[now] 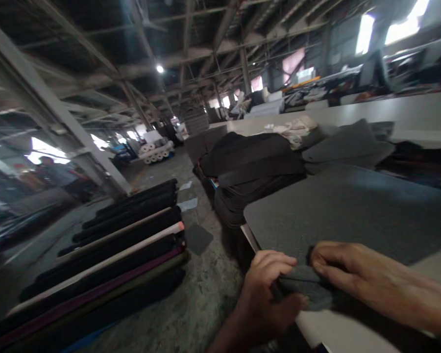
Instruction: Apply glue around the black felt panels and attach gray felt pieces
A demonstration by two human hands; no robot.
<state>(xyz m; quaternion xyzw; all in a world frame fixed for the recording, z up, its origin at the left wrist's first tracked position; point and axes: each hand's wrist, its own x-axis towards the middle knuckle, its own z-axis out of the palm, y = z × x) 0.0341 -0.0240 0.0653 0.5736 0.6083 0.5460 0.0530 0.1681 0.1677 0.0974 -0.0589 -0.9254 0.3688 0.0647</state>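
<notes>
Pinching the grey cloth fold [308, 289] between thumb and fingers, the right hand [353, 269] comes in from the lower right of the frame; the left hand [270, 291], at bottom centre, curves about the fold's left end, fingertips touching it and thumb spread lower down; whether that hand grips the cloth or only steadies it, I cannot tell. The fold lies between the two hands, right of bottom centre, at the near edge of a wide grey sheet [338, 211] that spreads across the right side of the frame; a pale table surface [334, 331] shows below it.

Beyond the sheet's upper left corner sits a dark cloth stack [257, 157], its layers draping down its near side; crumpled cream cloth [297, 130] lies just behind, with grey cloth pieces [347, 142] to its right. Long fabric rolls [106, 245], mostly black, lie side by side at the lower left; a blurred person [59, 171] is at the far left.
</notes>
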